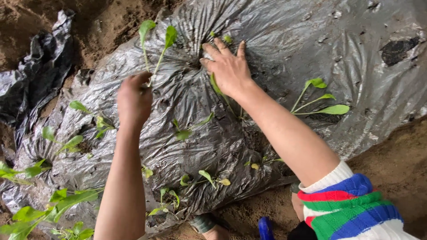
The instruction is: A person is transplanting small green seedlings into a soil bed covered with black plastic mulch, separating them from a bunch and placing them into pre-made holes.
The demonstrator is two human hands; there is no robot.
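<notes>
Plastic sheeting [275, 40], grey and crinkled, covers the soil bed. Right hand [227, 66] presses flat on it, fingers [213, 48] spread and released, beside a hole. Left hand [133, 100] pinches a two-leaved seedling [155, 44] upright by its stem.

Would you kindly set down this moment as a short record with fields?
Setting: grey plastic sheet laid over brown soil
Left hand: left hand pinches the stems of a seedling
Right hand: right hand pressed flat on the sheet at a puckered hole
Nearby: other seedlings poke through the sheet
Clothing: striped sleeve on the right arm
</notes>
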